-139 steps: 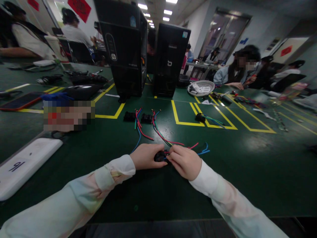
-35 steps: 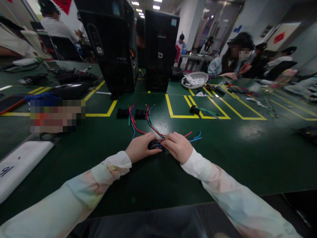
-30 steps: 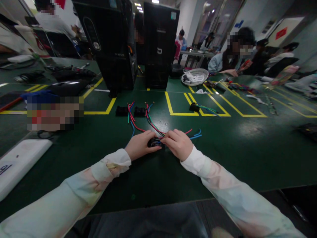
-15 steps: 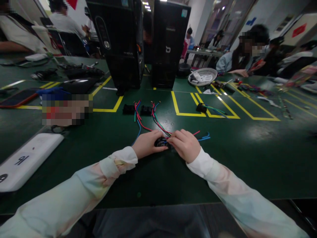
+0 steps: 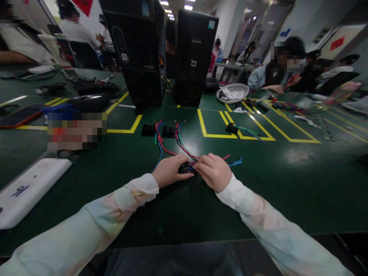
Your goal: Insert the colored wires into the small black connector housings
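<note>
My left hand (image 5: 169, 169) is closed around a small black plastic part (image 5: 185, 168), thumb below and fingers above. At that part's right side, the fingertips of my right hand (image 5: 215, 172) are pinched on thin wires, partly hidden by the fingers. Blue wire ends (image 5: 236, 162) and a red one stick out beyond my right hand. Two black connector blocks (image 5: 148, 130) with red, blue and green wires (image 5: 160, 142) lie side by side just beyond my hands. Another black block (image 5: 231, 128) with green and blue wires rests farther right.
Two black computer towers (image 5: 189, 57) stand at the back of the green table (image 5: 276, 191), marked with yellow tape. A white basket (image 5: 232, 93) holds small parts. A white case (image 5: 34, 188) and blurred items lie left. Other people sit around the room.
The view has tilted and shifted slightly. Both hands keep their hold on the black part and its wires, with hardly any movement of the fingers.
</note>
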A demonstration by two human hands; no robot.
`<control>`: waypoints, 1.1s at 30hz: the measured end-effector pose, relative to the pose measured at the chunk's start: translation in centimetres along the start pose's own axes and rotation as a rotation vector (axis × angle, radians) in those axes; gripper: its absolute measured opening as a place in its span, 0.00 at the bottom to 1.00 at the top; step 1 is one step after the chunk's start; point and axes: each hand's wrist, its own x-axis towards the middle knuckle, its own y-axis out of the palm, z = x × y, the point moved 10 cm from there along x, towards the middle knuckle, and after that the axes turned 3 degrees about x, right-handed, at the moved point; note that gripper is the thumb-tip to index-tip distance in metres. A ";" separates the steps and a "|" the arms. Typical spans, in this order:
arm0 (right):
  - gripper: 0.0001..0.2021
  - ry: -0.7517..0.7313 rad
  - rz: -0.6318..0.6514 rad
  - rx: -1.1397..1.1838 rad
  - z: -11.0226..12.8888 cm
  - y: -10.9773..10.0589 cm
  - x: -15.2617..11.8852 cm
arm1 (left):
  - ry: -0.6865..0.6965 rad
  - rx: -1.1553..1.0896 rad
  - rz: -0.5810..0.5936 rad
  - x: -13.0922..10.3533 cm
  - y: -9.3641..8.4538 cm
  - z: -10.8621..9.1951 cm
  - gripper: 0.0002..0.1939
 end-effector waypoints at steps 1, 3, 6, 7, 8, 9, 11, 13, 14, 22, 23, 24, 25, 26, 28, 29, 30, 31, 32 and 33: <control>0.09 -0.004 -0.012 -0.031 0.1 -0.2 -0.1 | 0.000 0.001 0.002 0.0 0.0 0.0 0.18; 0.09 -0.008 -0.033 -0.066 0.3 -0.5 -0.1 | 0.000 0.000 0.009 0.1 0.1 0.0 0.18; 0.09 0.001 -0.029 -0.048 0.1 -0.4 -0.1 | 0.002 -0.010 0.020 0.1 0.2 0.0 0.18; 0.10 0.005 -0.018 -0.028 0.0 -0.2 0.0 | 0.003 -0.013 0.021 0.1 0.2 0.0 0.18; 0.10 0.009 -0.003 -0.003 -0.1 -0.1 0.1 | 0.003 -0.016 0.022 0.1 0.2 0.0 0.18; 0.10 0.014 0.014 0.021 -0.2 0.2 0.1 | 0.003 -0.019 0.022 0.2 0.2 0.0 0.18; 0.11 0.019 0.034 0.045 -0.3 0.4 0.2 | 0.003 -0.028 0.022 0.2 0.2 0.0 0.18; 0.10 0.024 0.028 0.014 -0.3 0.2 0.2 | 0.000 -0.036 0.021 0.2 0.2 0.0 0.17; 0.09 0.024 0.017 -0.014 -0.2 0.1 0.2 | -0.002 -0.038 0.020 0.2 0.2 0.0 0.17; 0.09 0.061 -0.031 -0.025 -0.4 -0.2 -0.1 | -0.015 -0.041 0.023 0.3 0.2 0.1 0.16; 0.09 0.062 -0.015 -0.001 -0.5 0.0 0.0 | -0.014 -0.039 0.026 0.3 0.2 0.1 0.16; 0.09 0.057 0.004 0.019 -0.6 0.3 0.0 | -0.013 -0.035 0.029 0.3 0.2 0.0 0.17; 0.09 0.048 0.021 0.029 -0.6 0.4 0.1 | -0.012 -0.031 0.032 0.3 0.2 0.0 0.17; 0.09 0.037 0.033 0.026 -0.5 0.5 0.1 | -0.012 -0.027 0.031 0.3 0.2 0.0 0.17; 0.08 0.020 0.039 -0.014 -0.5 0.4 0.2 | -0.012 -0.025 0.030 0.3 0.2 0.0 0.17; 0.08 0.014 0.033 -0.039 -0.4 0.3 0.2 | -0.012 -0.025 0.029 0.4 0.2 0.0 0.17; 0.08 0.010 0.025 -0.061 -0.3 0.1 0.1 | -0.013 -0.025 0.029 0.4 0.3 0.0 0.17; 0.08 0.008 0.016 -0.076 -0.3 0.0 0.1 | -0.015 -0.022 0.029 0.4 0.3 0.1 0.17; 0.08 0.008 0.010 -0.082 -0.3 -0.1 0.0 | -0.015 -0.020 0.030 0.5 0.3 0.1 0.17; 0.08 0.011 0.005 -0.083 -0.3 -0.1 0.0 | -0.013 -0.018 0.030 0.5 0.4 0.0 0.17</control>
